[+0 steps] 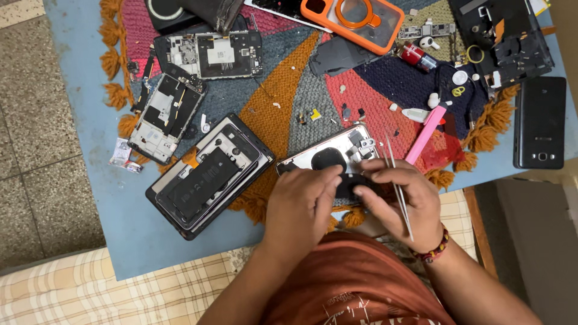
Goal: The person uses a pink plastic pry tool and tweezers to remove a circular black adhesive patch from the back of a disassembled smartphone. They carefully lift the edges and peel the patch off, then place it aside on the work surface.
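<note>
An opened phone back housing [330, 151], silver with a round black coil, lies at the near edge of a colourful woven mat [301, 96]. My left hand [301, 204] presses its fingers onto a black flat part [349, 183] on the housing's near end. My right hand [400, 201] pinches the same black part from the right and also holds metal tweezers [397, 186], which point away from me. A pink plastic pry tool [426, 133] lies just beyond my right hand.
An opened phone with a black battery [208, 177] lies to the left. Further back sit two stripped phone frames [165, 114] [211, 54], an orange phone case [355, 18], a black phone [540, 122] at right, earbuds and small parts. Blue table [138, 222].
</note>
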